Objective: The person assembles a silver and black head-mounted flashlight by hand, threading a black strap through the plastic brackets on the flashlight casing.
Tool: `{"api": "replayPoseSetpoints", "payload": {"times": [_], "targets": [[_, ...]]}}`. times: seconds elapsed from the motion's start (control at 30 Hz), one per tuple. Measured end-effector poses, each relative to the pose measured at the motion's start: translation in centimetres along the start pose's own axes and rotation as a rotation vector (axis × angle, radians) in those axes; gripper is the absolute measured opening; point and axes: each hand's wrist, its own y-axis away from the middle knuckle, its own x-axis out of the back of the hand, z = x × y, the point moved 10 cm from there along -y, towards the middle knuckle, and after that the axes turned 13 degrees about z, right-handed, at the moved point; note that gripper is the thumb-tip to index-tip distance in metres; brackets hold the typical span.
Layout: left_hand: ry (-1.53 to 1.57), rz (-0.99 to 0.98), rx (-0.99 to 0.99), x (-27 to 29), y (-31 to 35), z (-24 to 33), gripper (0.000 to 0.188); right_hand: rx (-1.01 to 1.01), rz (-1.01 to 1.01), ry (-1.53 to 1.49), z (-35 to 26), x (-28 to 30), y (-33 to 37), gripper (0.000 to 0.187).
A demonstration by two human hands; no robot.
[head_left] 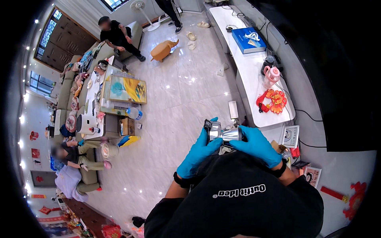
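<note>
Both my hands wear blue gloves and meet in front of my chest, around a silver, waisted metal pot with faceted sides that looks like a moka pot [230,135]. The pot lies on its side between them. My left hand [203,150] is closed round its left part, where a black piece shows at the end. My right hand [258,146] grips the wider, flared right end, thumb and fingers against the metal. Parts of my fingers and the pot's underside are hidden.
A white bench [248,73] on the right bears a blue box [249,39], a pink bottle [271,76] and red-orange ornaments [274,101]. Framed pictures [290,136] stand at my right. Across the floor are a cluttered table [95,107], an orange animal-shaped stool [162,50] and several people.
</note>
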Motion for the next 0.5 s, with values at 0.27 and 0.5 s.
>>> {"api": "replayPoseSetpoints", "payload": {"times": [0.27,0.5], "targets": [[-0.033,-0.014,0.028,-1.0,-0.3,0.3,0.070,-0.025,0.043,0.001,0.3,0.9,0.6,0.052],[-0.034,-0.027,0.048,-1.3,-0.5,0.6,0.071,-0.021,0.055,-0.028,0.3,1.2,0.5,0.055]]}}
